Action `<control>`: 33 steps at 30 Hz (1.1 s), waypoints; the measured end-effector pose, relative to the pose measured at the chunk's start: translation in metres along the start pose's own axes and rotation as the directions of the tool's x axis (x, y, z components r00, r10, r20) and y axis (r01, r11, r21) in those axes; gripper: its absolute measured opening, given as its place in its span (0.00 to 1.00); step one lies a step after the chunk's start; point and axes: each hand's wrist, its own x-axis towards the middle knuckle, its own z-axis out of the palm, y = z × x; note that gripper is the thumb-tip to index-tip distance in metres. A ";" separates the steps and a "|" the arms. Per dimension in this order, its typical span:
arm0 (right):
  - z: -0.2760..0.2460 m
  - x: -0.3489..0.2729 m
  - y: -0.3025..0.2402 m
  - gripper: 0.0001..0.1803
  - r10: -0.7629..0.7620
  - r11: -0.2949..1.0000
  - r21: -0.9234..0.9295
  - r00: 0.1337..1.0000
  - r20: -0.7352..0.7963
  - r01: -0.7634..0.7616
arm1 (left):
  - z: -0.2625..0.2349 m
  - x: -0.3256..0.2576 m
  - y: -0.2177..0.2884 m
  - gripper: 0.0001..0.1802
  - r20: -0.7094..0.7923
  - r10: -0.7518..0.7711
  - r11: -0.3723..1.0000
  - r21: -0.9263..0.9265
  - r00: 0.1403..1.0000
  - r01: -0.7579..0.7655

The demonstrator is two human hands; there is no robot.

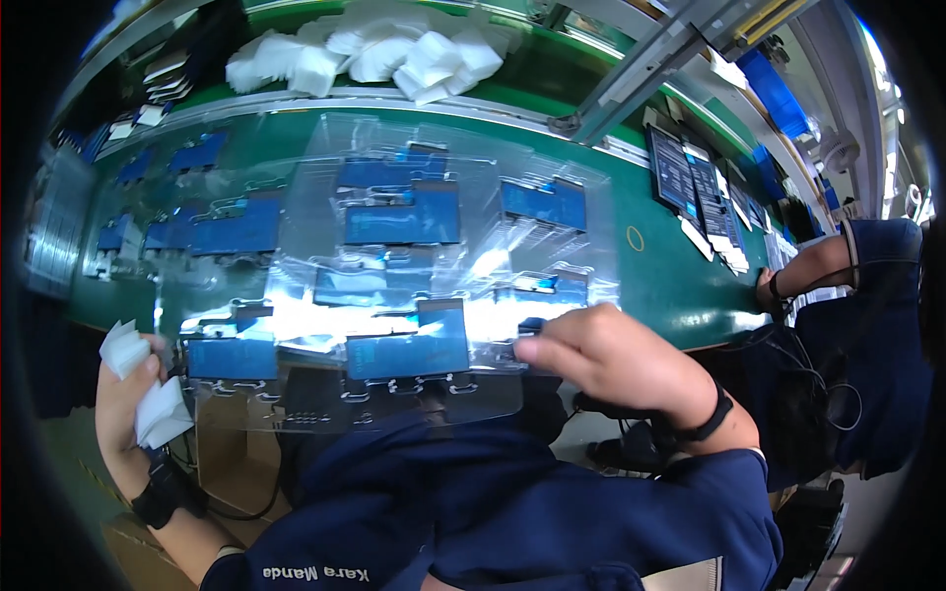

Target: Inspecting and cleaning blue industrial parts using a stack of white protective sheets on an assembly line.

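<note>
Across the bench in front of me lies a clear plastic tray (296, 402) with blue flat panels in its recesses, one of them a blue panel (404, 357) near the front edge. Thin white sheets (163, 412), crumpled and folded, are gripped in my left hand (123, 394) beside the tray's left front corner. Over the tray's right front edge, my right hand (606, 360) is closed, thumb against curled fingers. A small dark piece (530, 327) shows at its fingertips; whether they hold it or the tray's edge is unclear. Glare hides part of the tray's middle.
More clear trays with blue panels (197, 153) lie beneath and to the left. A heap of white sheets (374, 54) sits at the back, behind a metal rail. Dark boards with papers (680, 172) lie at right, near a co-worker's arm (818, 266). A yellow ring (635, 238) marks the green mat.
</note>
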 end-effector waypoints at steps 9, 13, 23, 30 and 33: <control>0.050 -0.040 -0.004 0.14 0.364 0.323 0.903 0.918 0.159 -0.285 | 0.023 -0.014 0.011 0.12 -0.079 0.052 0.998 -0.015 0.996 -0.053; 0.052 -0.065 0.009 0.09 0.373 0.427 0.903 0.900 -0.224 0.048 | 0.047 -0.002 0.023 0.15 0.031 0.123 0.990 0.067 0.992 -0.125; 0.057 -0.054 0.073 0.18 0.409 0.912 0.297 0.574 -0.709 -0.282 | 0.123 0.065 0.050 0.12 0.192 0.306 0.815 0.454 0.933 -0.360; 0.091 -0.038 0.069 0.28 0.394 0.723 0.620 0.557 -0.731 0.303 | 0.122 0.066 0.038 0.16 0.134 0.274 0.871 0.386 0.952 -0.305; 0.099 -0.038 0.066 0.28 0.364 0.749 0.573 0.518 -0.774 0.331 | 0.121 0.063 0.033 0.16 0.107 0.321 0.860 0.384 0.941 -0.337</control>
